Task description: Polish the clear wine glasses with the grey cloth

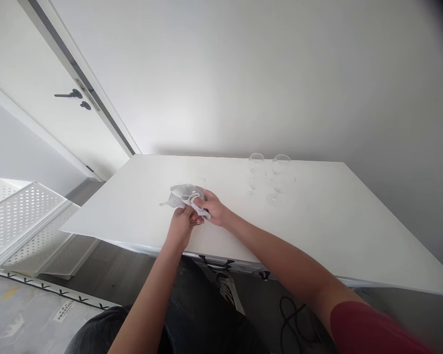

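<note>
Hands, left hand (180, 223) and right hand (211, 207), pinch a cloth (182, 194) around a glass near the table's (335, 231) front edge; two glasses (269, 177) wait at the back edge.

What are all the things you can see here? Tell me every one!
cloth: 1, light grey, bunched up in both hands above the table
glass in the cloth: 1, clear, mostly wrapped and hard to make out
wine glasses: 2, clear, upright at the table's far edge by the wall
table: 1, white, in the middle
door: 1, white with a black handle, upper left
perforated shelves: white, on the floor at left
black cable: 1, on the floor under the table
left hand: 1, gripping the cloth
right hand: 1, gripping the cloth
</note>
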`<state>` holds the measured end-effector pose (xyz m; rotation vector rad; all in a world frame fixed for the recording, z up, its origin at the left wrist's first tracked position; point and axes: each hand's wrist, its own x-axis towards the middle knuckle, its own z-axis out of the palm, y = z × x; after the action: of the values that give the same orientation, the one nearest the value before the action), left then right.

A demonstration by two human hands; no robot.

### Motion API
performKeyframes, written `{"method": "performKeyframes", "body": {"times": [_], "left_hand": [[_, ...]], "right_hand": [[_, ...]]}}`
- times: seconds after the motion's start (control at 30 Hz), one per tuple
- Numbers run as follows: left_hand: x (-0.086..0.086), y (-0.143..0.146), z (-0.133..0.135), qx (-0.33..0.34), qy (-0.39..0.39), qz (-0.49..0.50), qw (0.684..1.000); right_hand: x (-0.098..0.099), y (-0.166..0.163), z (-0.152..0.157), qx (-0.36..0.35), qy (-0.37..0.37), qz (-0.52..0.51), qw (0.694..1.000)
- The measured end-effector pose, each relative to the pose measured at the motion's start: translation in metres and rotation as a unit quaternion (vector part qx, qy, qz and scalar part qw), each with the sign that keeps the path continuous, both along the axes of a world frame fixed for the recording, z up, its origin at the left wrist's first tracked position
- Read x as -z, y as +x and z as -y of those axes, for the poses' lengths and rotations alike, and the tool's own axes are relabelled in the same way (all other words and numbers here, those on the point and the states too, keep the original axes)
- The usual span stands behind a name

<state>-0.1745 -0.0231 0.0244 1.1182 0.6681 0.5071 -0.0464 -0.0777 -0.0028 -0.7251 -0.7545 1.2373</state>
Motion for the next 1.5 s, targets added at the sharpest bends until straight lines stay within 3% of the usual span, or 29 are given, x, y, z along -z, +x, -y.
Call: {"method": "performKeyframes", "body": {"times": [0.07,0.17,0.23,0.3,0.37,0.4,0.47,0.53,0.57,0.63,0.7,0.77,0.87,0.9,0.97,1.03,1.07,1.13,1.23,1.37,1.5], "left_hand": [[0.010,0.005,0.003,-0.073,0.123,-0.067,0.987],[0.015,0.003,0.007,-0.092,0.292,-0.161,0.938],[0.010,-0.006,0.008,-0.117,0.397,-0.179,0.893],[-0.002,-0.016,0.004,-0.192,0.471,-0.158,0.847],[-0.016,-0.022,-0.007,-0.242,0.470,-0.113,0.841],[-0.023,-0.023,-0.014,-0.218,0.436,-0.083,0.869],[-0.035,-0.019,-0.027,-0.074,0.315,-0.025,0.946],[-0.042,-0.011,-0.035,0.048,0.215,0.005,0.975],[-0.044,-0.007,-0.035,0.058,0.207,0.003,0.977],[-0.044,0.000,-0.030,-0.026,0.281,-0.020,0.959],[-0.042,0.002,-0.023,-0.122,0.384,-0.036,0.915],[-0.039,0.001,-0.019,-0.145,0.415,-0.019,0.898],[-0.035,-0.005,-0.025,-0.115,0.332,0.036,0.936],[-0.035,-0.006,-0.028,-0.121,0.315,0.056,0.940],[-0.036,-0.008,-0.031,-0.171,0.339,0.100,0.920],[-0.036,-0.008,-0.029,-0.237,0.406,0.147,0.870],[-0.036,-0.007,-0.027,-0.258,0.437,0.168,0.845],[-0.032,-0.004,-0.019,-0.262,0.482,0.183,0.815],[-0.017,0.001,-0.009,-0.229,0.530,0.129,0.806],[0.001,0.007,0.001,-0.208,0.591,0.037,0.779],[-0.006,0.013,0.008,-0.226,0.595,0.020,0.771]], "right_hand": [[-0.002,-0.006,-0.002,0.038,-0.002,0.016,0.999],[-0.003,-0.010,-0.005,0.092,0.020,0.006,0.996],[-0.002,-0.008,-0.006,0.143,0.017,-0.018,0.989],[0.000,-0.004,-0.007,0.187,-0.008,-0.033,0.982],[0.002,-0.002,-0.008,0.164,-0.042,-0.021,0.985],[0.003,-0.002,-0.008,0.116,-0.057,-0.007,0.992],[0.005,-0.006,-0.008,0.006,-0.063,0.013,0.998],[0.006,-0.011,-0.007,-0.058,-0.043,0.028,0.997],[0.006,-0.014,-0.007,-0.054,-0.029,0.050,0.997],[0.005,-0.017,-0.006,0.030,-0.006,0.143,0.989],[0.003,-0.017,-0.004,0.133,0.006,0.249,0.959],[0.001,-0.015,-0.002,0.145,0.017,0.281,0.949],[-0.001,-0.011,-0.003,0.025,0.031,0.183,0.982],[-0.001,-0.010,-0.004,0.023,0.028,0.138,0.990],[0.000,-0.007,-0.008,0.119,0.006,0.048,0.992],[0.001,-0.005,-0.012,0.221,-0.022,-0.047,0.974],[0.001,-0.004,-0.013,0.222,-0.033,-0.087,0.970],[0.000,-0.004,-0.012,0.135,-0.037,-0.127,0.982],[-0.001,-0.008,-0.008,0.022,-0.030,-0.081,0.996],[-0.001,-0.010,-0.006,0.033,-0.073,0.045,0.996],[-0.001,-0.005,-0.007,0.098,-0.110,0.166,0.975]]}}
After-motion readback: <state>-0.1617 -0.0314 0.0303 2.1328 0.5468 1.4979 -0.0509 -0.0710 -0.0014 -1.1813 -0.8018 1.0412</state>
